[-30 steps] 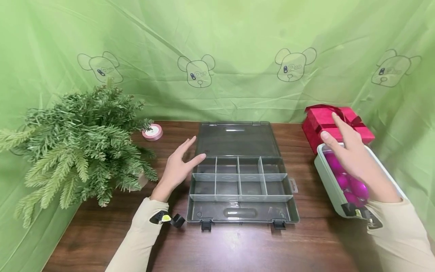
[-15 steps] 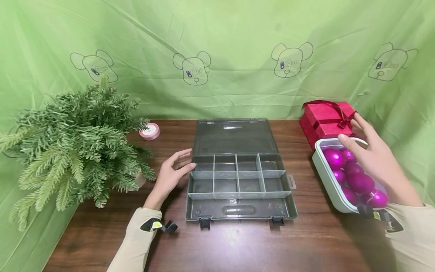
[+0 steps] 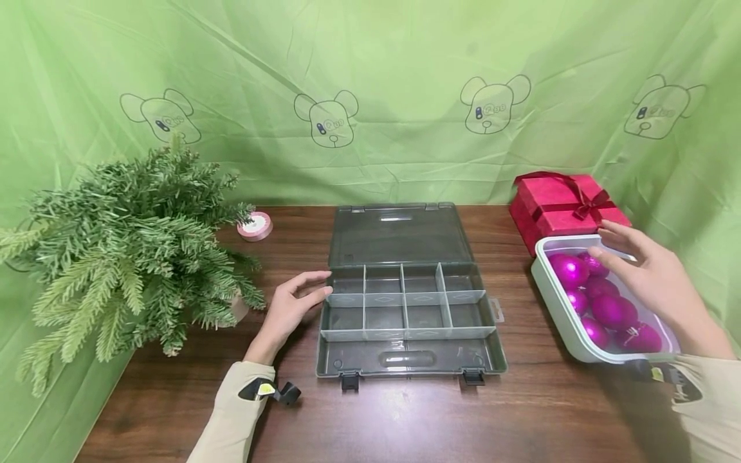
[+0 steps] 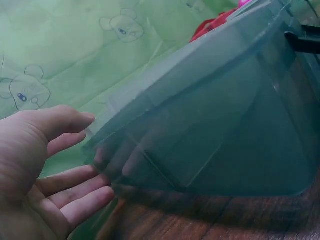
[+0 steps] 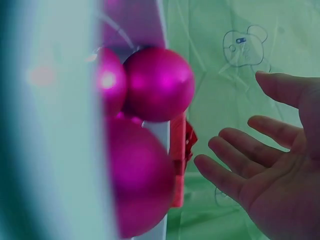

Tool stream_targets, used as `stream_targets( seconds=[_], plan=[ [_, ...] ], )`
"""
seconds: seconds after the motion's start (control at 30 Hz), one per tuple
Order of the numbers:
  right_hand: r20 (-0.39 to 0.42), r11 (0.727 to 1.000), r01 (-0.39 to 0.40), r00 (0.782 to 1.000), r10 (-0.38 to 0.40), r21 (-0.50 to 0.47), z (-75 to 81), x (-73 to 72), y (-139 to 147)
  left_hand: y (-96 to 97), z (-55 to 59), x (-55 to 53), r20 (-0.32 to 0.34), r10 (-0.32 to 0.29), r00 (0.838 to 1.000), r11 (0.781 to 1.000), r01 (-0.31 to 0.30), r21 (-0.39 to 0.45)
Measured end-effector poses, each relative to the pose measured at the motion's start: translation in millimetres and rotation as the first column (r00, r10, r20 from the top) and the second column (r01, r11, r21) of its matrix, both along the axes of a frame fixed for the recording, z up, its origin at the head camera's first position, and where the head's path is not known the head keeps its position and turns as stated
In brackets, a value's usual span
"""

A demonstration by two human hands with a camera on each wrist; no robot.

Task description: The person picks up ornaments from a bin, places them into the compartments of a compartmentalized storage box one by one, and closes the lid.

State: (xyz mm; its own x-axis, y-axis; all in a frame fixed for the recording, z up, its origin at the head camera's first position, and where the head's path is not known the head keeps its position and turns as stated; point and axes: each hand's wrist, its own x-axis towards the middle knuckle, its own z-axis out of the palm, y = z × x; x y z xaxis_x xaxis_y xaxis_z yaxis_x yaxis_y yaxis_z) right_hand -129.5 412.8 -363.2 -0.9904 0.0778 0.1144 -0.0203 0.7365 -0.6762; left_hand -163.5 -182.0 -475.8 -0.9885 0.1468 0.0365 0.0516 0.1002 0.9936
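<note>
A grey see-through plastic organizer box (image 3: 408,354) lies with its lid folded back in the middle of the table. My left hand (image 3: 288,307) is at the box's left side, its relaxed fingertips at the edge. In the left wrist view, the thumb and fingers of that hand (image 4: 50,165) are apart, close to a corner of the box; contact is hard to tell. My right hand (image 3: 662,283) hovers over the far right side of a pale green bin (image 3: 558,315) holding several magenta ball ornaments (image 3: 613,311). Nothing is between its spread fingers in the right wrist view.
A red gift box (image 3: 558,202) with a dark red ribbon bow stands behind the bin. To the left is a small artificial Christmas tree (image 3: 139,251), with a pink ribbon spool (image 3: 255,226) beside it. A green cloth (image 3: 405,58) hangs along the back.
My left hand has lowered to the box's left edge. My right hand has shifted right across the bin, uncovering more of the ornaments and the gift box.
</note>
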Motion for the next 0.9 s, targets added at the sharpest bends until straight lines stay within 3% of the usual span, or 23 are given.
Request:
stream_targets(
  seconds=[0.2, 0.47, 0.9],
  plan=[
    [0.021, 1.000, -0.018, 1.000, 0.019, -0.009, -9.9, 0.8, 6.1, -2.1, -6.8, -1.2, -0.028, -0.015, 1.000, 0.999, 0.014, -0.043],
    [0.071, 1.000, -0.022, 0.997, 0.022, -0.001, -14.3, 0.7, 3.1, 0.1, -5.6, -4.1, -0.022, 0.013, 1.000, 0.997, -0.015, -0.081],
    [0.081, 0.984, -0.089, 0.994, 0.077, 0.157, -18.5, -5.8, -1.3, -0.2, -8.9, -8.6, -0.021, 0.024, 0.999, 0.999, -0.025, -0.031]
  ],
)
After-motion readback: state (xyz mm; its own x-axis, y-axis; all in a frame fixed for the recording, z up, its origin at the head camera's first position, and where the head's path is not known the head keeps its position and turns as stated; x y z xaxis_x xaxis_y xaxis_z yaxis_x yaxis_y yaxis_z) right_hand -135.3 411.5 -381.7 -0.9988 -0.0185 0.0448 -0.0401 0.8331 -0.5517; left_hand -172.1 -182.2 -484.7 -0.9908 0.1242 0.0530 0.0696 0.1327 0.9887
